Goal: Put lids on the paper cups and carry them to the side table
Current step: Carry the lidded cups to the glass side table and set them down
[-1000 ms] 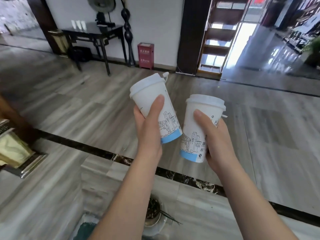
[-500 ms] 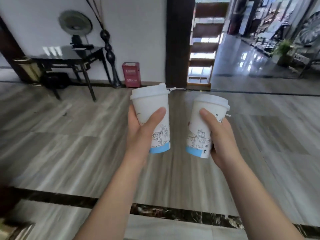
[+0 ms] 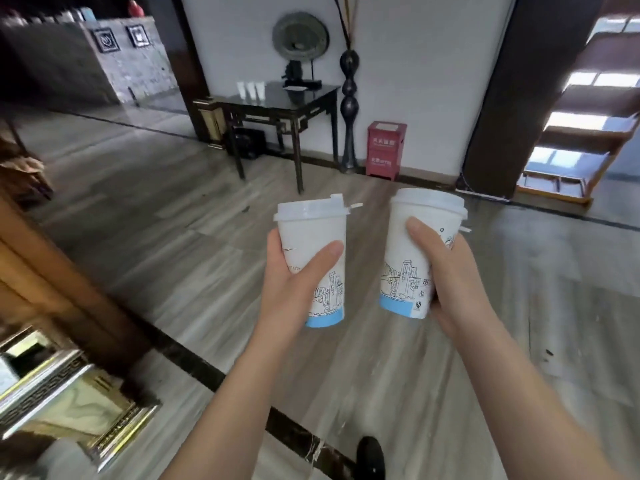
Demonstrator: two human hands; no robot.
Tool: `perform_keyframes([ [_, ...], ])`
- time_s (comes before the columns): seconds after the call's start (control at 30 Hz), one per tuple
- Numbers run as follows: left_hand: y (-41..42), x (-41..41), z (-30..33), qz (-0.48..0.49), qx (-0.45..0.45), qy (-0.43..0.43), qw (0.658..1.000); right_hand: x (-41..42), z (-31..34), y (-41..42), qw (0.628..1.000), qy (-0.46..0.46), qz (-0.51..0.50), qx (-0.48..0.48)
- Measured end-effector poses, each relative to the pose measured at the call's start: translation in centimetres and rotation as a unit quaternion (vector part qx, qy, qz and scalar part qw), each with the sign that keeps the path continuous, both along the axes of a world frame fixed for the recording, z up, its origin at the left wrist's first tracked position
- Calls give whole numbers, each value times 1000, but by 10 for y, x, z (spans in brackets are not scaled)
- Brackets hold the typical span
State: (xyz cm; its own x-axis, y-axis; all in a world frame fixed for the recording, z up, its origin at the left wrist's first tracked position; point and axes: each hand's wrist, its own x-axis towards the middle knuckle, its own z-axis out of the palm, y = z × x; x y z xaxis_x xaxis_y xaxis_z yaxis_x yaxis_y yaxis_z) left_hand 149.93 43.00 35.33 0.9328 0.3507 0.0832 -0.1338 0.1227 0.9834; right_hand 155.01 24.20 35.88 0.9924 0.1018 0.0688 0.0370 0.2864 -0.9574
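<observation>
Far left, a gilded stand [image 3: 69, 393] sits low by the wood-grain floor [image 3: 173, 265]. Ahead, against the wall, the dark side table, the bench [image 3: 311, 98], carries three white cups [image 3: 251, 90] near its left edge and a round ornament on a stand [image 3: 300, 38] further back. Now the left hand [image 3: 294, 289]: fingers wrapped around a lidded paper cup [image 3: 313, 258], upright, lid [image 3: 310, 211] seated. Just beside it, not touching, the right hand [image 3: 453, 282] clasps the second lidded cup [image 3: 412, 258], tipped slightly. Both are in mid-air, well short of the bench. Best to level that right cup, walk steadily and aim for the bare front edge, clear of the red box [image 3: 385, 148].
</observation>
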Motion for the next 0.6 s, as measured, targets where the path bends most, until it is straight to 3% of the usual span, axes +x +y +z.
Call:
perform_keyframes([
  [0.3, 37, 211, -6, 119, 52, -15, 991, 243, 2, 37, 991, -54, 100, -67],
  [0.6, 81, 433, -14, 194, 57, -26, 979, 476, -1, 80, 987, -59, 115, -95],
])
